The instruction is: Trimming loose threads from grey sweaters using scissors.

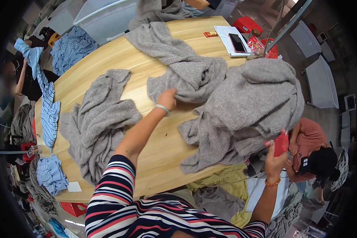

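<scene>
My left hand reaches over the wooden table, fingers closed at the near edge of a grey knit garment. This garment stretches from the table's far side toward the middle. Off the table's right edge, my right hand is closed round a red handheld tool; its exact kind I cannot make out. Just beyond that tool rises a big heap of grey knitwear, partly hanging over the near edge. Another crumpled grey knit garment lies to the left of my left forearm.
A notebook bearing a black phone lies at the far right. Blue striped cloth drapes along the left edge, beside a person. A co-worker in a black cap sits at right. Yellow cloth hangs below the near edge.
</scene>
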`<state>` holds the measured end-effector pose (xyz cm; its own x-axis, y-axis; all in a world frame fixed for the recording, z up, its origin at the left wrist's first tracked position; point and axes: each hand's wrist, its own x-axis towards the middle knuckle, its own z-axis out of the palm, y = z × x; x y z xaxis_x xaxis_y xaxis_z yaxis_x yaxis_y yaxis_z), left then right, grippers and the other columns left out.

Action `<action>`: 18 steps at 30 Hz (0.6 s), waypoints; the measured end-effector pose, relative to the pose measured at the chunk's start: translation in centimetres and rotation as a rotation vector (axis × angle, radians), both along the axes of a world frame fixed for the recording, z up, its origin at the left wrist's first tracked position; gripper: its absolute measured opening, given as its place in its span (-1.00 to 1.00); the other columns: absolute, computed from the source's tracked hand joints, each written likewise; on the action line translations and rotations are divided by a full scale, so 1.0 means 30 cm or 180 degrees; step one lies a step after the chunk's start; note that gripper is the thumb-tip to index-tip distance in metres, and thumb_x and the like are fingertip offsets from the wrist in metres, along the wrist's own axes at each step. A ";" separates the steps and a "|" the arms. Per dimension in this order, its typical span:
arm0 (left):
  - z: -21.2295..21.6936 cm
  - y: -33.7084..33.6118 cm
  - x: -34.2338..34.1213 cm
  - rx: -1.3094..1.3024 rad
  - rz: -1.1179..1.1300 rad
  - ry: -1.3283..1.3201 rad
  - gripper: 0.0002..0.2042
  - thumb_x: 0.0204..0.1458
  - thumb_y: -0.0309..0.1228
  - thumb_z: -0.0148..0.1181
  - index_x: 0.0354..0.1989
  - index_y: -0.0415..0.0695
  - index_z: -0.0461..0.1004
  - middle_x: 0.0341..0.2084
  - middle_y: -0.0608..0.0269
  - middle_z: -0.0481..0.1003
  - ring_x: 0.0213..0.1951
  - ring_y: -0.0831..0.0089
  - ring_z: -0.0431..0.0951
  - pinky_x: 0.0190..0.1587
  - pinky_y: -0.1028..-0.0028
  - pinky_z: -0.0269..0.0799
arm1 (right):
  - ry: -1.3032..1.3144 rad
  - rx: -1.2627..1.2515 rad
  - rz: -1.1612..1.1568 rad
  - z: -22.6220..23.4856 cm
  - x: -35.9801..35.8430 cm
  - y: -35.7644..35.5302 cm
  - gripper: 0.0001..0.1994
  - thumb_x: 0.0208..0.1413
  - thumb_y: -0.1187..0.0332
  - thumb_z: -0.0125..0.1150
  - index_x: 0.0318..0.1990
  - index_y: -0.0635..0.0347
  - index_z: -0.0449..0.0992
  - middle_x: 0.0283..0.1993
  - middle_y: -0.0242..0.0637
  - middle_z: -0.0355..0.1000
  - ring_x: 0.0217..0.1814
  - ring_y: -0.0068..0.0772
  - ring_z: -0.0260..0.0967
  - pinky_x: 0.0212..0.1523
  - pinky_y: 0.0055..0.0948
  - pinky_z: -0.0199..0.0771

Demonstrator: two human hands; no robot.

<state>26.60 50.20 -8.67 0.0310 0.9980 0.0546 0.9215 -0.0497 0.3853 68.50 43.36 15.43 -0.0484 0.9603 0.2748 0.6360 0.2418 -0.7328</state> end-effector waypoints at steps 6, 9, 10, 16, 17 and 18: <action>0.438 -0.431 -0.309 0.0564 0.1042 -0.3275 -0.69 -0.03 -0.45 -0.02 -0.10 -0.26 0.43 -0.33 0.24 0.49 -0.26 0.53 0.43 -0.19 0.52 0.36 | 0.0037 -0.0958 0.0816 -0.020 -0.213 -0.107 -0.50 0.07 0.52 0.10 0.22 0.22 0.24 -0.13 -0.09 0.50 -0.13 -0.25 0.50 -0.11 -0.39 0.43; 0.623 -0.841 -0.409 0.0903 0.0959 -0.2279 -0.66 -0.07 -0.50 -0.02 -0.08 -0.29 0.43 -0.12 0.15 0.47 -0.06 0.41 0.44 0.02 0.46 0.32 | -0.0506 -0.0512 0.1226 -0.085 -0.321 -0.124 -0.52 0.08 0.53 0.06 0.21 0.25 0.25 -0.27 -0.16 0.50 -0.26 -0.36 0.52 -0.19 -0.46 0.45; 0.585 -1.018 -0.504 0.1186 0.0580 -0.0752 -0.62 -0.09 -0.51 -0.03 -0.04 -0.30 0.41 -0.06 0.11 0.45 0.00 0.34 0.44 0.09 0.43 0.29 | -0.0509 -0.0559 0.1267 -0.097 -0.365 -0.135 -0.52 0.08 0.53 0.06 0.21 0.25 0.25 -0.27 -0.16 0.50 -0.26 -0.36 0.52 -0.19 -0.46 0.45; 0.512 -1.896 -0.673 -0.0023 0.2912 -0.4195 -0.58 -0.15 -0.46 -0.06 -0.04 -0.33 0.40 -0.15 0.08 0.50 -0.08 0.21 0.49 0.03 0.32 0.35 | -0.0838 -0.0438 0.1918 -0.192 -0.612 -0.234 -0.51 0.02 0.51 0.09 0.17 0.18 0.28 -0.20 0.00 0.49 -0.17 0.03 0.48 -0.13 -0.24 0.45; 0.505 -1.965 -0.678 -0.0243 0.3352 -0.3537 -0.61 -0.16 -0.46 -0.04 -0.10 -0.32 0.44 -0.20 0.06 0.52 -0.12 0.17 0.51 -0.02 0.30 0.37 | -0.0842 -0.0485 0.1990 -0.201 -0.645 -0.253 -0.51 0.02 0.51 0.09 0.17 0.18 0.28 -0.20 0.00 0.49 -0.17 0.03 0.48 -0.13 -0.24 0.45; 0.491 -2.021 -0.683 -0.0935 0.3518 -0.2033 -0.65 -0.17 -0.47 -0.04 -0.16 -0.31 0.45 -0.27 0.01 0.52 -0.17 0.10 0.51 -0.07 0.26 0.37 | -0.0951 -0.0647 0.2036 -0.207 -0.674 -0.270 -0.51 0.02 0.50 0.10 0.17 0.16 0.28 -0.20 0.00 0.50 -0.17 0.04 0.47 -0.14 -0.23 0.45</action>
<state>6.11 -10.42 6.06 -0.7568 0.4565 -0.4678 0.0730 0.7702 0.6336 48.27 35.27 9.23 -0.6614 0.7498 -0.0185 0.5959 0.5103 -0.6201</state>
